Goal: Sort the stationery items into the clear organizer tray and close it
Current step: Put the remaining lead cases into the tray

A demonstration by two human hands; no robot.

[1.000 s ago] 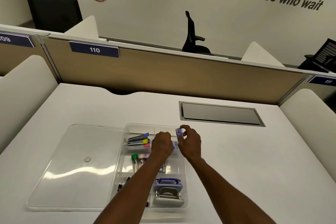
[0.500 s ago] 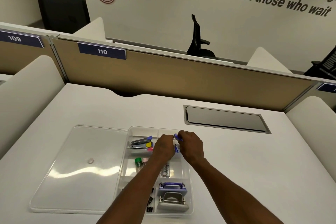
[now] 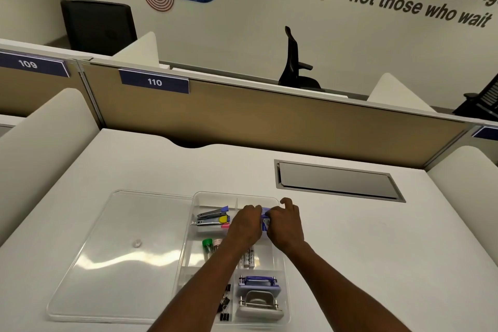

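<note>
Placing step: left hand [image 3: 246,222] and right hand [image 3: 285,224] both pinch a small blue item [image 3: 265,219] over the tray [image 3: 280,259]'s far-right compartment; next, release it, then fit the lid [image 3: 118,256].

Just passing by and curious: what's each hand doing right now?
Left hand: gripping a small blue and white item.
Right hand: pinching the same item, above the organizer tray.

I count one clear organizer tray [image 3: 280,250], one lid [image 3: 121,256], two staplers [image 3: 213,217], two hole punches [image 3: 258,295], one small blue item [image 3: 265,219] between my two hands, and several binder clips [image 3: 225,307].
</note>
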